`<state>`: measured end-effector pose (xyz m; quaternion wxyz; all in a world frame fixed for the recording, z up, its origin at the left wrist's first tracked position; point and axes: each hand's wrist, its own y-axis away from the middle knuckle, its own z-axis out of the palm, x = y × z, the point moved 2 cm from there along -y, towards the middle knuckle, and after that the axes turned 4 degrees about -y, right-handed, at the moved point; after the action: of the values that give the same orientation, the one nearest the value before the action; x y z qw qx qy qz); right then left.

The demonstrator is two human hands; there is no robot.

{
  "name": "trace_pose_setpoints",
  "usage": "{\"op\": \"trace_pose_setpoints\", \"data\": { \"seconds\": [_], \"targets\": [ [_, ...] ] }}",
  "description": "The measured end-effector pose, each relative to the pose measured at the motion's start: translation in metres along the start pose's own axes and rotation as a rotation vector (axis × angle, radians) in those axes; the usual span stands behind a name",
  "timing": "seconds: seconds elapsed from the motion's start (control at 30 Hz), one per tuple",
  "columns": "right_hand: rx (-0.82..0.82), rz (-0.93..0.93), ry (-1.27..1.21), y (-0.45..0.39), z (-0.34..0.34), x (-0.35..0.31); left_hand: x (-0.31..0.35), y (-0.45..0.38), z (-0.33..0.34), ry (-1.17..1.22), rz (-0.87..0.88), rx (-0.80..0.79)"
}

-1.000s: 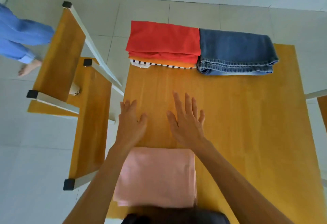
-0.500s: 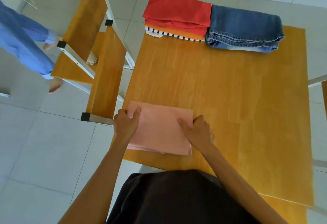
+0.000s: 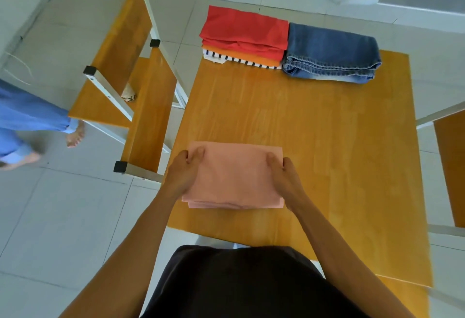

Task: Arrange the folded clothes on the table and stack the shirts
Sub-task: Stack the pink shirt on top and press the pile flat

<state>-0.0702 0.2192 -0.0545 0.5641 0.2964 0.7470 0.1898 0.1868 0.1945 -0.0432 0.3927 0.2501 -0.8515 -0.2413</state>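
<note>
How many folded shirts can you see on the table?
4. The pink shirt is near the front, held by both hands. The red shirt, orange shirt and striped shirt are stacked at the far edge beside the jeans. More could be hidden inside.

The person wears a dark, near-black top (image 3: 241, 282), with both forearms bare to the hands.

Both bare arms are stretched forward and down. The left hand (image 3: 185, 170) is closed on the left edge of the folded pink shirt (image 3: 234, 177), thumb on top. The right hand (image 3: 284, 174) is closed on the right edge, fingers curled over it.
</note>
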Motion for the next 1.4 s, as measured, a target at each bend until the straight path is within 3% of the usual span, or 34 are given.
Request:
{"op": "trace_pose_setpoints", "data": {
  "seconds": [0.23,0.4,0.57,0.8,0.93,1.17,1.4],
  "targets": [
    [0.059,0.036,-0.004,-0.020,0.004,-0.016,0.027,-0.031,0.008,0.010,-0.019,-0.035],
    [0.071,-0.004,-0.021,-0.054,-0.005,-0.056,0.061,-0.067,-0.008,0.088,0.091,-0.039],
    [0.066,-0.093,-0.121,-0.101,-0.014,-0.133,0.134,-0.111,-0.046,0.072,0.248,0.027],
    [0.208,-0.298,-0.070,-0.188,-0.039,-0.273,0.275,-0.198,-0.106,0.190,0.559,0.113],
    [0.251,-0.324,-0.094,-0.246,-0.046,-0.328,0.327,-0.257,-0.109,0.193,0.627,0.172],
    [0.261,-0.188,0.060,-0.314,-0.018,-0.309,0.314,-0.319,-0.082,0.002,0.578,0.200],
    [0.293,-0.248,-0.034,-0.317,-0.025,-0.320,0.318,-0.337,-0.099,0.280,0.511,0.082]
  ]
}}
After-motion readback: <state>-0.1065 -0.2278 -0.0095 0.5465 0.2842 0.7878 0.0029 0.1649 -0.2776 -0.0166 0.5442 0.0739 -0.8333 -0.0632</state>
